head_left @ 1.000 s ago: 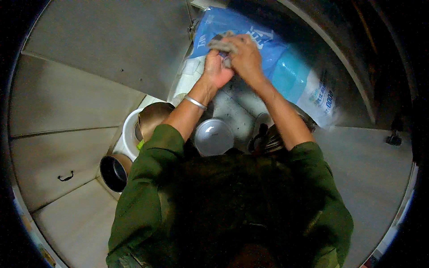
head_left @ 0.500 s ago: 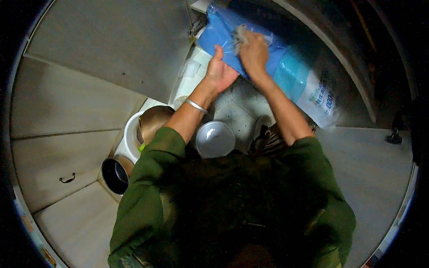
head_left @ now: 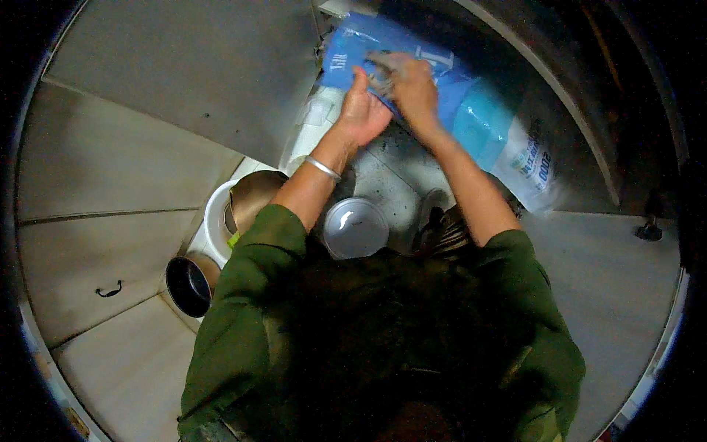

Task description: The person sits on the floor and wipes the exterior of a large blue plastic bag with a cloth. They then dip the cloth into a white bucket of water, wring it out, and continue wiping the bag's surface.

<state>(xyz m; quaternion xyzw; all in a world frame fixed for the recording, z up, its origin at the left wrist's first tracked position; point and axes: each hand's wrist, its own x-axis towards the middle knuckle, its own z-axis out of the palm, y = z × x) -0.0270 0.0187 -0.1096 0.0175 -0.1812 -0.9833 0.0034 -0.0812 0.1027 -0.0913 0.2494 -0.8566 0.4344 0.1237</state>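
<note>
A blue plastic bag (head_left: 353,46) with white print lies at the top middle. My right hand (head_left: 414,85) is closed on a crumpled grey cloth (head_left: 381,82) and presses it to the bag's surface; this area is smeared by motion. Against the bag's near edge rests my left hand (head_left: 364,116), palm up and thumb spread, with its fingertips partly hidden. A silvery bangle (head_left: 322,169) circles the left wrist. Right of the blue part, a teal and white plastic package (head_left: 482,136) reaches toward the right forearm; I cannot tell whether it is the same bag.
Below my hands, a round greyish lid or bowl (head_left: 356,228) lies close to my body on the speckled, tiled floor (head_left: 394,171). A white basin (head_left: 216,221), a brownish metal pot (head_left: 254,197) and a dark-lined pot (head_left: 190,286) stand left. Grey cabinet panels (head_left: 125,155) flank me.
My right hand has shifted slightly left and down with the cloth over the bag. The blue bag has moved a little, showing more of its white print. My left hand stays nearly in place.
</note>
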